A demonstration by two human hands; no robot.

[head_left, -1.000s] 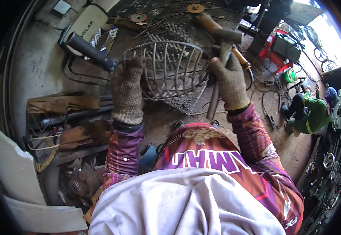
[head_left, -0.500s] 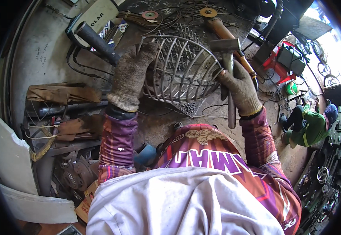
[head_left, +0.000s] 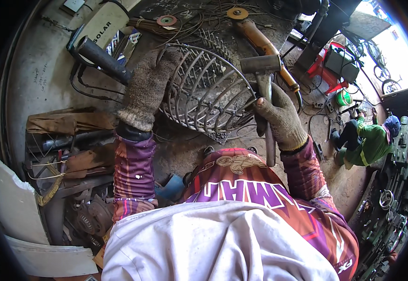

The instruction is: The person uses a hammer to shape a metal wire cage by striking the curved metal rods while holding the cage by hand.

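Both hands wear grey knitted gloves, and between them sits a curved cage of bent metal bars (head_left: pixel 206 104), in front of the wearer's chest at the near corner of the dark tabletop (head_left: pixel 272 29); whether its underside touches the surface cannot be told. The left hand (head_left: pixel 150 82) is closed over the cage's left end, its fingertips hidden. The right hand (head_left: pixel 281 112) grips a hammer (head_left: pixel 265 86) by the handle, head up, with the thumb beside the cage's right end. Beyond the cage, short metal rods (head_left: pixel 215 44) stand in rows on the tabletop. Near its right edge lies an orange-brown angle grinder (head_left: pixel 260 37) with a yellowish disc (head_left: pixel 237 13) at its far end; toward the far left is a pink-and-green disc (head_left: pixel 167 20), among loose wires. A dark pipe (head_left: pixel 103 61) slants just left of the left hand. Off to the right, a person in green (head_left: pixel 370 143) is low near the floor.
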